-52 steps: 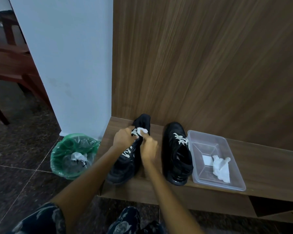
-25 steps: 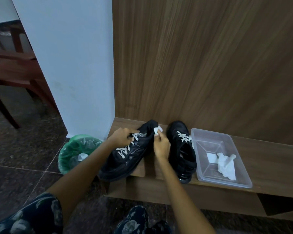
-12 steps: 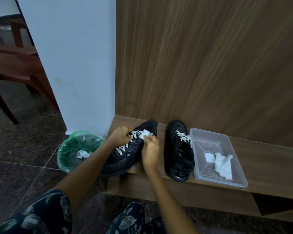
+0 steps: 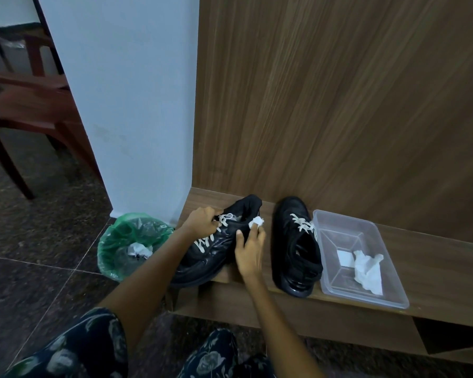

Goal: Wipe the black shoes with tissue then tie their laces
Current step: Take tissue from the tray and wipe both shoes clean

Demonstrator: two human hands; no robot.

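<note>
Two black shoes with white laces are on a low wooden bench [image 4: 432, 257]. The left shoe [image 4: 213, 249] lies tilted, its toe hanging over the bench's front edge. My left hand [image 4: 202, 221] grips that shoe near its laces. My right hand [image 4: 250, 248] presses a small white tissue [image 4: 256, 222] against the shoe's right side near the collar. The right shoe [image 4: 295, 246] stands upright beside it, apart from both hands.
A clear plastic tray [image 4: 339, 222] with crumpled tissues [image 4: 367, 271] sits right of the shoes. A bin with a green liner [image 4: 115, 241] holding used tissue stands on the floor at the left. Behind rise a wood panel and a white pillar [image 4: 126, 105]; a wooden chair [image 4: 28, 105] is far left.
The left shoe has been turned and tilted leftward by my left hand. My right hand with the tissue has shifted from the laces to the shoe's right side.
</note>
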